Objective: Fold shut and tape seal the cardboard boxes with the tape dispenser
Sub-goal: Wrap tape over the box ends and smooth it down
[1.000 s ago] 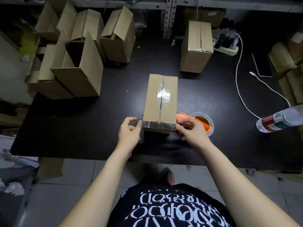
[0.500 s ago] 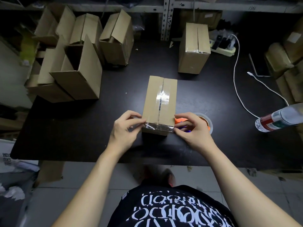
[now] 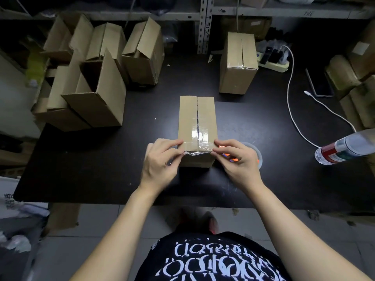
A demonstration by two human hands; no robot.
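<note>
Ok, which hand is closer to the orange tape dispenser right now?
Right. The right hand sits just in front of the tape dispenser, partly hiding it; the left hand pinches the tape strip at the box's opposite, left edge.

I find nothing here that I can read outright. The black T-shirt (image 3: 213, 260) carries large white lettering, upside down from my view and too stylised to make out. A handwritten scrawl on the shelf edge (image 3: 308, 14), the bottle (image 3: 345, 148) label and the print on a white bag (image 3: 9, 201) are all too blurred.
</note>
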